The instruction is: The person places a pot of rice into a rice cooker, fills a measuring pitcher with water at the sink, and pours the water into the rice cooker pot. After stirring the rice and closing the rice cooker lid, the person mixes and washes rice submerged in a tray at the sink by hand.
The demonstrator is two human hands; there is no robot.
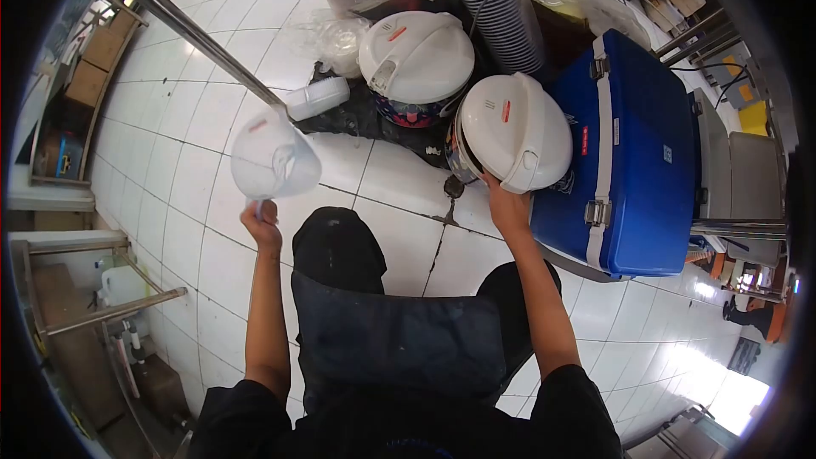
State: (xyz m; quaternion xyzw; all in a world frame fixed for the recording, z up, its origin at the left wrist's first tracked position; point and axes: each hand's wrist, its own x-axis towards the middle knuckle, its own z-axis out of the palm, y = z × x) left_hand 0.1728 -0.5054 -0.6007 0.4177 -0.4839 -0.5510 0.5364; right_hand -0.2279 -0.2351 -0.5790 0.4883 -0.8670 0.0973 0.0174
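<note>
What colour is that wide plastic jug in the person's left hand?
The wide plastic jug is translucent and whitish, best seen in the head view.

Tiled floor (399, 195) open between knees (340, 246) and cookers (518, 132); blue cooler (650, 161) blocks right, metal pole (204, 44) left.

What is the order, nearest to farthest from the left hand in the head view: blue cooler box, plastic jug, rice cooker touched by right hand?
1. Plastic jug, held by the left hand.
2. Rice cooker, to the right, touched by the right hand.
3. Blue cooler box, farther right.
</note>
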